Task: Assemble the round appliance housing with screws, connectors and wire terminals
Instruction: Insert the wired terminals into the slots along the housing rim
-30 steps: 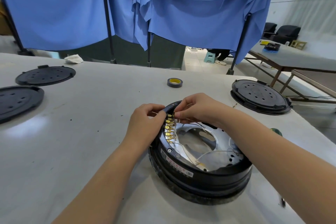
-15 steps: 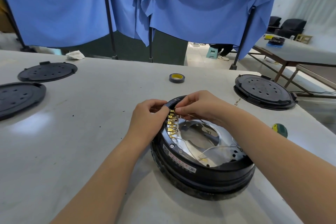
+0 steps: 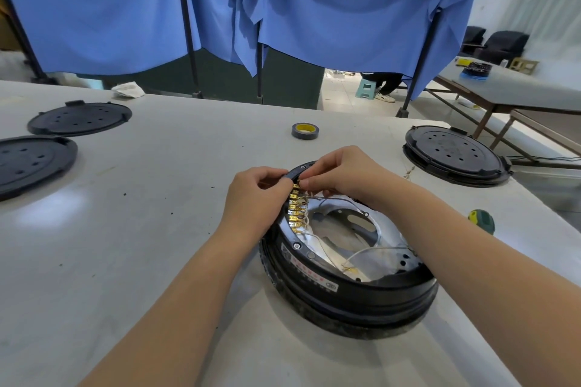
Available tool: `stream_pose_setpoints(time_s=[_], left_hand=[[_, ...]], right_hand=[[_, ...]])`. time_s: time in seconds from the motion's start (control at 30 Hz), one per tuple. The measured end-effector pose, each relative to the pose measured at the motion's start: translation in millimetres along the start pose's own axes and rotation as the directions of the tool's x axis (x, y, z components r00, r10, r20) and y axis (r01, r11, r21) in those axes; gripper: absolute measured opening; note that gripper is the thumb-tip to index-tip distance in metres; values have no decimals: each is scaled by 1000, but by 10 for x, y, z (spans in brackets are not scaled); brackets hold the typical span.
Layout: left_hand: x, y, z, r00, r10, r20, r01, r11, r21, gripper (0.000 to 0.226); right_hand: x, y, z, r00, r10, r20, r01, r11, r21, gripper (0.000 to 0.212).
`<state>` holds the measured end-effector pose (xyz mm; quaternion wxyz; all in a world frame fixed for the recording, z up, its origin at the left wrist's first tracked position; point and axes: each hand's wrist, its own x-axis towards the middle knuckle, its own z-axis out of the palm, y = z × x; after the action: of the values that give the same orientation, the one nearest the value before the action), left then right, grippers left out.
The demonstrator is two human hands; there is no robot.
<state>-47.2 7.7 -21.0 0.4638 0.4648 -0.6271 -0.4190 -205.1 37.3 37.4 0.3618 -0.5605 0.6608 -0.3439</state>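
Both hands meet at the far-left rim of the round housing (image 3: 352, 286), right hand (image 3: 342, 173) pinching the topmost brass terminal (image 3: 296, 187) while the left hand (image 3: 254, 195) grips the rim just beside the terminal row, which runs along the rim toward the person.

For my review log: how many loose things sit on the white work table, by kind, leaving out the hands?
Round appliance housing being worked on: 1
Black round covers: 3
Tape roll: 1
Green and yellow tool, partly hidden by the arm: 1
White rag at the far edge: 1
Total: 7
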Motion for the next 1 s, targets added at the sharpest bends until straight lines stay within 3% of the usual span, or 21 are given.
stream_pose_setpoints(time_s=[0.27,0.47,0.8,1.0], left_hand=[[-4,10,-4,1000,-8,-16,8,1000,12,23],[-23,28,-16,1000,5,-13,-5,999,36,22],[-31,42,-17,1000,13,-11,-13,999,33,24],[-29,46,-10,1000,13,-14,-12,999,32,20]], right_hand=[[-2,-20,15,997,83,0,-83,990,110,11],[7,-37,36,999,-31,-34,29,998,-63,12],[9,-42,53,999,34,-38,-33,999,37,12],[-4,-20,55,995,-91,-38,88,994,-66,12]])
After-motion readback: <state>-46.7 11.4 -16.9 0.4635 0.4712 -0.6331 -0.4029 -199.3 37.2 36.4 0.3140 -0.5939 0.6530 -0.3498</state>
